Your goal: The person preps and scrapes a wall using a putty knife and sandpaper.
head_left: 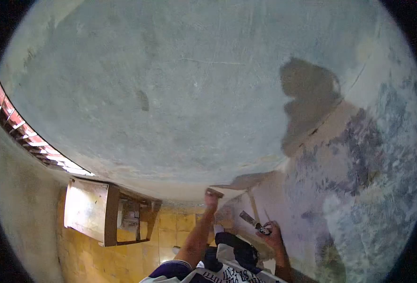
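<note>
Gripping beside grey-green plastered wall (185, 113)

Pale boxy wooden cabinet (89, 207) at left; dim opening, contents unclear. Left hand (211, 201), blurred, clenched on flat brown block (215, 192) near wall's base. Right hand (273, 236) clasps metal-bladed scraper (250, 218), handle partly hidden; forearm (283, 264) cut off.

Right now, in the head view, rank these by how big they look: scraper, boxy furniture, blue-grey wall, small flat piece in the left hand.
1. Blue-grey wall
2. Boxy furniture
3. Scraper, in the right hand
4. Small flat piece, in the left hand
</note>
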### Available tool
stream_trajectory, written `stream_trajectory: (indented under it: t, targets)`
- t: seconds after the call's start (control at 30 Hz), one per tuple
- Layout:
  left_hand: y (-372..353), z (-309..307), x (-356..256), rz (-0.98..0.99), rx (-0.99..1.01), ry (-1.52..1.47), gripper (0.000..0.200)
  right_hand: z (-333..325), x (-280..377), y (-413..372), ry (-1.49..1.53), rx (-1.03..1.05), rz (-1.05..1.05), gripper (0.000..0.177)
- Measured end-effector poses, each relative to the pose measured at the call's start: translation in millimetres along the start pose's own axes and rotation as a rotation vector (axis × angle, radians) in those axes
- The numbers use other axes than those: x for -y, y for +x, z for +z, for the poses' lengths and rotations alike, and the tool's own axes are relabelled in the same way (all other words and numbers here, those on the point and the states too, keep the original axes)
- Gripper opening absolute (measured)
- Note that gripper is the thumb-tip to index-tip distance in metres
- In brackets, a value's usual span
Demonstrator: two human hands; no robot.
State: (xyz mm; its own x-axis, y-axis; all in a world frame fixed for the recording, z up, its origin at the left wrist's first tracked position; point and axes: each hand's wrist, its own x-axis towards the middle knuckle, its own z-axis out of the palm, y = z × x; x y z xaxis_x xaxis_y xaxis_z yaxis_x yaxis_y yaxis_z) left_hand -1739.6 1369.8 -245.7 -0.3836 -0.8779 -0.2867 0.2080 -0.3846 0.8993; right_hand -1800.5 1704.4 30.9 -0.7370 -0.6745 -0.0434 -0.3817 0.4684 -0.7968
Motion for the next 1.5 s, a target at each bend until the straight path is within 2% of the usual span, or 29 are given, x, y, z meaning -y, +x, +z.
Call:
stream_trajectory:
  t: [0.07,0.17,0.27,0.37,0.4,0.5,0.53,0.63,0.73,0.8,0.87,0.93,1.03,1.07,1.1,1.17,1.2,1.23,1.27,1.33,1.4,1.5]
  targets:
    - [-18,9,-108,0.03,-0.103,-0.343,0.041,-1,17,-1,-0.016,0.008,-0.012,0.035]
    - [-12,-13,-205,-0.27,-0.166,-0.375,0.043,10,-20,-4,0.222,0.311,0.474,0.031]
    - [-48,-42,-295,-0.041,-0.2,-0.44,0.037,38,-5,9,0.535,0.289,0.395,0.018]
    - [-86,-75,-374,0.254,-0.211,-0.401,0.029,77,-19,35,0.424,0.361,0.347,0.019]
    - [-92,-91,-387,0.203,-0.203,-0.386,0.023,90,-16,42,0.451,0.374,0.38,0.019]
    - [-116,-144,-373,0.118,-0.216,-0.294,0.014,134,-2,61,0.278,0.522,0.158,0.02]
    - [-120,-179,-349,0.17,-0.164,-0.091,0.01,137,56,65,0.392,0.547,0.283,0.019]
    - [-175,-220,-333,0.058,-0.267,-0.033,0.012,188,61,75,0.234,0.77,0.128,0.038]
    - [-223,-279,-293,-0.09,-0.349,-0.028,0.01,247,62,77,0.254,0.843,0.068,0.031]
    - [-257,-297,-294,-0.203,-0.46,-0.177,0.016,251,116,68,0.438,0.907,0.258,0.034]
    - [-280,-331,-282,-0.205,-0.467,-0.238,0.013,263,155,50,0.607,0.936,0.458,0.035]
    - [-297,-349,-291,-0.153,-0.469,-0.266,0.01,280,165,33,0.756,0.912,0.656,0.032]
    - [-299,-393,-278,-0.112,-0.401,-0.294,0.009,313,155,8,0.613,0.804,0.539,0.028]
    - [-299,-391,-290,-0.126,-0.404,-0.279,0.01,320,153,2,0.547,0.763,0.473,0.027]
    - [-298,-389,-303,-0.126,-0.414,-0.258,0.012,319,147,1,0.469,0.753,0.475,0.027]
    - [-291,-429,-290,-0.119,-0.361,-0.252,0.013,321,146,-5,0.323,0.738,0.488,0.027]
    - [-288,-438,-283,-0.114,-0.337,-0.251,0.014,320,139,-7,0.149,0.59,0.27,0.026]
    - [-287,-423,-307,-0.15,-0.435,-0.228,0.015,319,127,-8,-0.025,0.442,0.057,0.025]
    - [-282,-421,-318,-0.155,-0.451,-0.224,0.013,320,115,-9,-0.193,0.292,-0.154,0.025]
    - [-277,-427,-327,-0.171,-0.465,-0.21,0.012,306,111,-5,-0.222,0.244,0.044,0.025]
    - [-267,-432,-329,-0.191,-0.46,-0.207,0.011,274,146,0,0.326,0.368,0.416,0.025]
    - [-257,-432,-330,-0.164,-0.461,-0.223,0.011,250,185,3,0.767,0.35,0.58,0.024]
